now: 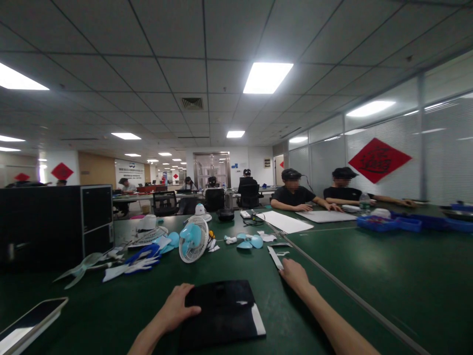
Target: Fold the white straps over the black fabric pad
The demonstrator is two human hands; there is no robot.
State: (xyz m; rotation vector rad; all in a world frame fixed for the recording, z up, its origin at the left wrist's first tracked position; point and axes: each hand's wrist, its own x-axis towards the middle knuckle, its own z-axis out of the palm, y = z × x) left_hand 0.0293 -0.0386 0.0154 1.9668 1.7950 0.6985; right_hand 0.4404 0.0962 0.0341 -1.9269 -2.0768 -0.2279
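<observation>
In front of me on the green table is a flat black panel [221, 310], glossy, with a white patch near its right corner. My left hand [176, 306] grips its left edge, thumb on top and fingers along the far-left corner. Farther right, my right hand [294, 275] is closed on the near end of a flat white strip [275, 257]. The fingertips on the strip are hidden from me. A small scrap of white lies just beside the strip.
A small white-and-blue fan [194, 240], fan blades [250, 241] and blue-white gloves [138, 261] lie beyond. A black computer case [55, 224] stands left, above a phone-like device [31, 320]. Two people sit at far right near white boards [325, 216] and blue trays [388, 222].
</observation>
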